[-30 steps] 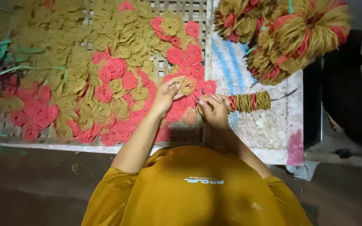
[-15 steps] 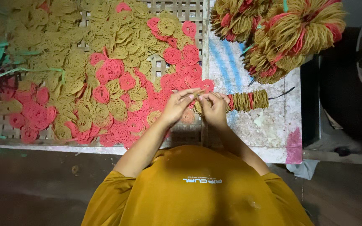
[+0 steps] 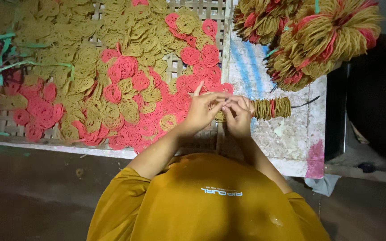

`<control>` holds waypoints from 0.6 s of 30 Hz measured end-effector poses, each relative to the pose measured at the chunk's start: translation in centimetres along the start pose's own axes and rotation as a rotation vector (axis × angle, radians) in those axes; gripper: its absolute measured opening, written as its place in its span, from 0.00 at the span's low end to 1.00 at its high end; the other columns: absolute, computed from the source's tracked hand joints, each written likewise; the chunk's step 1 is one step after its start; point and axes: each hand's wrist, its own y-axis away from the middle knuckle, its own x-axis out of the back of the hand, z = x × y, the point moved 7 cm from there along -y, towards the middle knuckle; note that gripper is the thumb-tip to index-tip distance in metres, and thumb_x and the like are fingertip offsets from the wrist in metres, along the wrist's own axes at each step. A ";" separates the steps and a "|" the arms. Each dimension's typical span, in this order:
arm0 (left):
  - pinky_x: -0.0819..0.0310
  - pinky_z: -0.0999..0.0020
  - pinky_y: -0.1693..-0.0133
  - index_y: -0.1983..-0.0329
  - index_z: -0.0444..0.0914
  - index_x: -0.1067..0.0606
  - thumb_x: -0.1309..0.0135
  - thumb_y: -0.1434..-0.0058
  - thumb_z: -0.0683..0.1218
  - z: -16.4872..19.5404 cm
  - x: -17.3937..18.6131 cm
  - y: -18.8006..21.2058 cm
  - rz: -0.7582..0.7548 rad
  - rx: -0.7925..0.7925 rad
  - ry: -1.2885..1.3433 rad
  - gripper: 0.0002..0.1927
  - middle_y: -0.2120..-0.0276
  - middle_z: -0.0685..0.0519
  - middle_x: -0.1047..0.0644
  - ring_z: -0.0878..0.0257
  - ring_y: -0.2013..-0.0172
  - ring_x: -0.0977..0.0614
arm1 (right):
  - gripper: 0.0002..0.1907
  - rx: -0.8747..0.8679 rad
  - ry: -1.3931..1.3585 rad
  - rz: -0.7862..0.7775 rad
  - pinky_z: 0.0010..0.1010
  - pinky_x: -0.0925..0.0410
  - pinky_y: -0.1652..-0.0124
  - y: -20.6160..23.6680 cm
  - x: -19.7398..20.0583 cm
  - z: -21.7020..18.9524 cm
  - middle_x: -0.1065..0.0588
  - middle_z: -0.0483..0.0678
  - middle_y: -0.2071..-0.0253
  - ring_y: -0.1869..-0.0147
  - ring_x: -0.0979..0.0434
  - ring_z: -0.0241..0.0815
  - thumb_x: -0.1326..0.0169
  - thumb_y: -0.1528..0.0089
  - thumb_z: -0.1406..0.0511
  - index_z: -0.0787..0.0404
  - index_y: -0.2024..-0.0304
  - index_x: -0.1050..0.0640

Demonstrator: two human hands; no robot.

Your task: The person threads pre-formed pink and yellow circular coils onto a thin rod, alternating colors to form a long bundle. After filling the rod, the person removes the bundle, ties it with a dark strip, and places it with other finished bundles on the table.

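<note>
Both hands meet at the edge between a slatted bamboo tray (image 3: 202, 9) and a pale, paint-stained tabletop (image 3: 291, 138). The left hand (image 3: 200, 111) is curled, fingers bent inward and one finger sticking up, pinching a yellow-brown noodle coil (image 3: 220, 117) that is mostly hidden between the two hands. The right hand (image 3: 239, 114) is closed in a narrow grip on the near end of a short threaded row of coils (image 3: 271, 108), which lies flat on the tabletop and runs away to the right from the fingers. That row is a tight stack of thin stringy discs stood on edge, mostly yellow-brown with one red band near its middle; a dark string (image 3: 307, 102) trails from its far end. The separate coils in it are too tightly packed to count. On the tray lie loose flat spirals, red coils (image 3: 126, 67) and yellow-brown coils (image 3: 86, 53), overlapping in a heap, far too many and too overlapped for an exact count. Beyond the row, at the top right, sit two large bundled clusters (image 3: 318, 40) of strung coils, yellow-brown with red streaks. Green plastic strips (image 3: 5, 67) lie across the tray's left side. The person wears a mustard-yellow shirt (image 3: 211, 201).
</note>
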 end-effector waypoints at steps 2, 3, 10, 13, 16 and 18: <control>0.59 0.40 0.28 0.45 0.43 0.22 0.45 0.35 0.42 -2.1 1.0 -0.3 0.006 0.135 -0.013 0.15 0.53 0.54 0.17 0.62 0.50 0.16 | 0.02 -0.020 -0.196 0.026 0.36 0.34 0.44 0.1 -0.3 0.7 0.21 0.48 0.59 0.48 0.23 0.41 0.41 0.38 0.71 0.65 0.65 0.19; 0.58 0.41 0.29 0.42 0.42 0.24 0.46 0.35 0.41 -3.4 1.7 -0.4 0.007 0.202 -0.020 0.17 0.51 0.54 0.17 0.62 0.50 0.16 | 0.02 -0.070 -0.264 0.040 0.35 0.32 0.46 0.3 -0.4 1.4 0.21 0.48 0.59 0.50 0.22 0.41 0.42 0.37 0.71 0.65 0.64 0.19; 0.40 0.52 0.31 0.43 0.43 0.20 0.51 0.40 0.34 -7.0 2.4 -1.4 -0.174 -0.038 -0.600 0.23 0.39 0.52 0.24 0.56 0.35 0.28 | 0.05 -0.234 -0.344 0.086 0.31 0.31 0.51 1.0 -0.4 3.7 0.19 0.49 0.63 0.57 0.22 0.39 0.44 0.34 0.72 0.67 0.64 0.19; 0.40 0.48 0.36 0.47 0.42 0.19 0.47 0.44 0.37 -6.8 0.3 -2.0 -0.236 -0.201 -0.677 0.21 0.38 0.50 0.24 0.51 0.37 0.28 | 0.05 -0.204 -0.345 0.063 0.31 0.31 0.51 0.7 -0.6 2.9 0.19 0.46 0.64 0.58 0.21 0.38 0.44 0.34 0.71 0.66 0.64 0.19; 0.37 0.47 0.37 0.50 0.43 0.19 0.45 0.36 0.42 -7.4 0.6 -2.7 -0.179 -0.142 -0.562 0.12 0.43 0.51 0.21 0.52 0.39 0.24 | 0.05 -0.152 -0.240 0.007 0.33 0.34 0.50 0.3 -0.8 1.8 0.20 0.46 0.65 0.58 0.22 0.39 0.43 0.35 0.69 0.63 0.64 0.18; 0.31 0.51 0.36 0.47 0.44 0.19 0.45 0.31 0.43 -7.7 2.1 -2.8 -0.010 -0.085 -0.382 0.11 0.47 0.54 0.18 0.56 0.40 0.20 | 0.05 -0.098 -0.129 -0.015 0.36 0.38 0.48 -0.1 -0.9 1.0 0.20 0.47 0.66 0.58 0.23 0.41 0.42 0.37 0.67 0.63 0.65 0.17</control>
